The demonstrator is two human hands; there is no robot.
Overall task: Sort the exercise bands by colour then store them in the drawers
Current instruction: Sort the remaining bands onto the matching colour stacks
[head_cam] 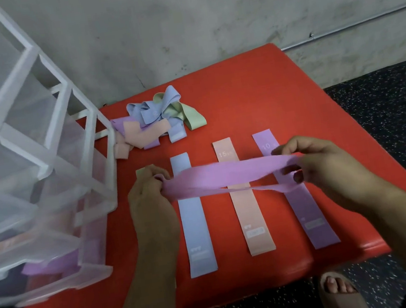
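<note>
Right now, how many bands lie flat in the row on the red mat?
4: green band, leftmost, mostly behind the left hand; blue band; peach band; flat purple band, rightmost, under the held purple band. Some may be stacked.

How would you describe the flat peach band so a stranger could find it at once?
Start at the red mat. Bands lie flat side by side on it. The peach band lies between a blue band and a purple band, and alone shows the number 15.

Left grip [151, 202], right grip [331, 162] apart, both pinching purple band [226, 174].
</note>
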